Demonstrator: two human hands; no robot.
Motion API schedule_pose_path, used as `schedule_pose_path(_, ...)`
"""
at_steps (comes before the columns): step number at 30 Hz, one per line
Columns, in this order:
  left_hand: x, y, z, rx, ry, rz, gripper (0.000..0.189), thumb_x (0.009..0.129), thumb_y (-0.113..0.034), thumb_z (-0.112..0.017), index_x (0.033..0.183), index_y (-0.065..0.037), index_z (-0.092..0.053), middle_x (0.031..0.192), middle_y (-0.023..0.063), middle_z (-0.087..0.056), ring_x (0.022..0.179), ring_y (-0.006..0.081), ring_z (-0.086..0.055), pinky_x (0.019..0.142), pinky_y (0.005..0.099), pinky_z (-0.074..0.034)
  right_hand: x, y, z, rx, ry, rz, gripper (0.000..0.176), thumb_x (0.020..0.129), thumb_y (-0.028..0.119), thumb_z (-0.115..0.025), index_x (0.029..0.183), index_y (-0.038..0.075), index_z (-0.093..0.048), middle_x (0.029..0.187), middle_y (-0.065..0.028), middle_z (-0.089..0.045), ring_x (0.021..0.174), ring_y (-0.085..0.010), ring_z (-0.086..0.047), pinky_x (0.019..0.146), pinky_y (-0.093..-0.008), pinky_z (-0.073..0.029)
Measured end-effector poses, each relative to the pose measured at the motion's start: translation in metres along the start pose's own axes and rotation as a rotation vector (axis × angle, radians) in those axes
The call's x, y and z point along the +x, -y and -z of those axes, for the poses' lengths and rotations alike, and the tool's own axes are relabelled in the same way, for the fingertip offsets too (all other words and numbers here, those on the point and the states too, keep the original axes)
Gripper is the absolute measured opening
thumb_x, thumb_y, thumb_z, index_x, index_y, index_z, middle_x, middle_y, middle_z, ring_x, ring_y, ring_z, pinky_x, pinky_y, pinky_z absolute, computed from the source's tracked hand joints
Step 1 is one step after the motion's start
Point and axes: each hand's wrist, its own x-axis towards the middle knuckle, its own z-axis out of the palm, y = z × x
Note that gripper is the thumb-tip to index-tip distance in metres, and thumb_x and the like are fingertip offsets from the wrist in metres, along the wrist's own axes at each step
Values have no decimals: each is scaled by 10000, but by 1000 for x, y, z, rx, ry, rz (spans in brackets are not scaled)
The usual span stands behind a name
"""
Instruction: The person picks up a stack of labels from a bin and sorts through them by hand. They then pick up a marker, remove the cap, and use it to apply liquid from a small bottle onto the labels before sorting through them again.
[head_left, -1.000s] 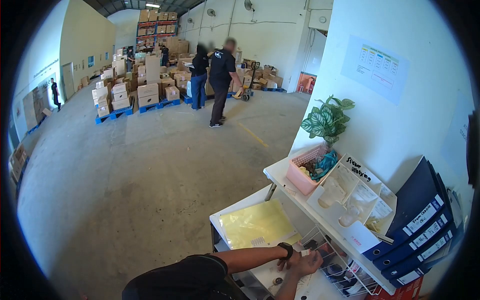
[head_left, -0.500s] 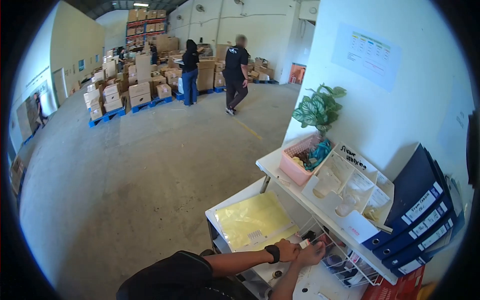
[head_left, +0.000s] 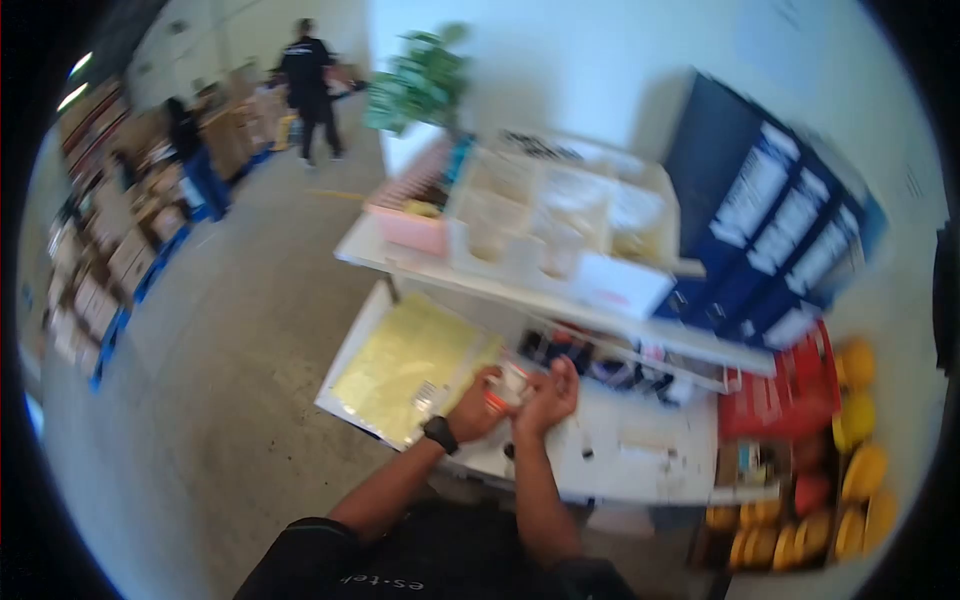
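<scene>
Small white-and-orange item (head_left: 510, 384) is being held up between both hands over the front of the white bench (head_left: 620, 482). It is being grasped by the curled fingers of the left hand (head_left: 475, 412), dark watch (head_left: 439, 434) being worn on that wrist. Right hand (head_left: 545, 402) is being pressed close against it with some fingers being raised; whether it is being gripped there too cannot be told, blur. For good handling, a steady left pinch is probably being called for, right fingertips being left free for fine work, item being kept low over the bench in case of a slip. Left of the hands, bench space is being taken up by a yellow sheet (head_left: 400, 362). Just behind them, reach is being limited by a wire rack (head_left: 728, 380) of dark items and by the shelf (head_left: 480, 287) overhead. To the right, a red crate (head_left: 770, 405) is being seen beside yellow round pieces (head_left: 865, 470). On the shelf, a pink basket (head_left: 410, 236), a white divided box (head_left: 625, 287) and blue binders (head_left: 715, 190) are being kept, leafy plant (head_left: 420, 85) being shown behind. Well apart, stacked cartons (head_left: 125, 260) and a person in black (head_left: 308, 75) are being seen.
</scene>
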Motion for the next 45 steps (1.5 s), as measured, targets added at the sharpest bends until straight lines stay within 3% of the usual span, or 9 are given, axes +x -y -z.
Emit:
schedule_pose_path(3, 14, -1, 29, 251, 87, -222, 589, 786, -307, -802, 1195, -13, -496, 1144, 210, -579, 1082, 371, -590, 926, 438, -473, 5, 14, 16, 39, -16, 120, 279, 959, 202, -651, 1129, -9, -583, 789, -76, -658, 563, -121, -572, 569, -251, -471)
schedule_pose_path(6, 37, -16, 57, 584, 428, -40, 611, 771, -343, -778, 1219, -46, -486, 1108, 223, -617, 1028, 388, -633, 875, 458, -513, 7, 32, 28, -22, -46, 96, 276, 963, 214, -643, 1103, -17, -586, 506, -71, -592, 581, -139, -574, 724, -276, -471)
schedule_pose_path(13, 85, -64, 37, 1227, 968, 143, 697, 685, -258, -778, 1262, -48, -450, 1048, 190, -676, 986, 367, -677, 811, 461, -560, -6, 45, 46, -55, -30, 87, 264, 975, 189, -624, 1118, -31, -592, 588, -70, -610, 602, -137, -583, 684, -277, -474)
schedule_pose_path(19, 97, -57, 28, 1330, 1001, 92, 960, 598, -265, -857, 1396, -105, -348, 997, 165, -691, 916, 359, -696, 758, 450, -569, -7, 46, 58, -36, -22, 82, 268, 971, 183, -633, 1103, -47, -600, 645, -64, -608, 578, -128, -579, 592, -253, -470)
schedule_pose_path(26, 80, -62, 40, 1078, 775, 80, 934, 656, -220, -848, 1432, -121, -338, 1111, 222, -659, 991, 375, -672, 822, 448, -553, 2, 45, 63, -62, 38, -20, 287, 944, 175, -678, 1087, -67, -616, 746, -66, -625, 489, -113, -540, 456, -247, -436)
schedule_pose_path(28, 61, -34, 45, 408, 527, -168, 914, 697, -196, -835, 1446, -143, -314, 1100, 223, -642, 1008, 370, -650, 871, 435, -529, 0, 46, 62, -162, 312, -190, 256, 934, 162, -689, 1079, -43, -636, 838, -62, -638, 476, -94, -531, 453, -235, -428)
schedule_pose_path(31, 30, -13, 32, 164, 412, -139, 952, 740, -168, -839, 1473, -107, -234, 1131, 223, -595, 993, 305, -631, 911, 395, -495, -6, 41, 57, -277, 578, -227, 207, 932, 143, -685, 1067, -12, -660, 921, -37, -642, 504, -68, -539, 443, -222, -406)
schedule_pose_path(35, 9, 5, 15, -40, 245, -162, 982, 748, -171, -845, 1474, -73, -192, 1132, 222, -580, 989, 288, -626, 886, 388, -501, -13, 43, 42, -736, 714, 297, 196, 850, 150, -727, 1021, 69, -680, 945, -51, -686, 547, -151, -598, 626, -301, -447)
schedule_pose_path(45, -8, 10, 5, -83, 120, -253, 908, 792, -100, -807, 1448, -69, -180, 1134, 204, -586, 1044, 272, -611, 907, 392, -495, -25, 44, 52, -829, 746, 231, 115, 841, 151, -703, 945, 113, -675, 938, -13, -693, 725, -201, -656, 709, -352, -435)
